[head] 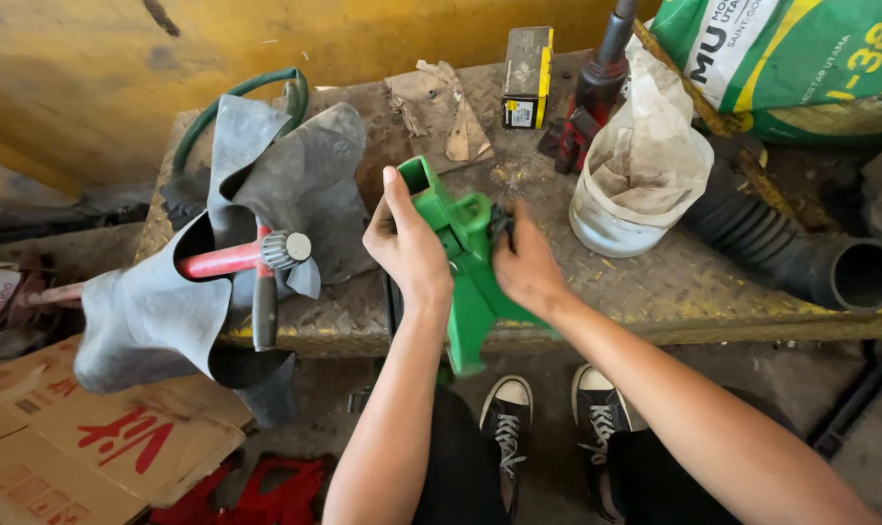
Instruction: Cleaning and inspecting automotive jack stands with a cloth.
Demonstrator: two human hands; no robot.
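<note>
Your left hand grips the upper end of the green plastic tool, thumb along its edge. Your right hand clasps its middle. The tool stands tilted against the bench edge, beside the white bucket.

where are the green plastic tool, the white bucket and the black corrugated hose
green plastic tool (472, 292), head view, on its long flat body below the hands
white bucket (606, 226), head view, on its outer side wall
black corrugated hose (767, 243), head view, on the ribbed middle section
</note>
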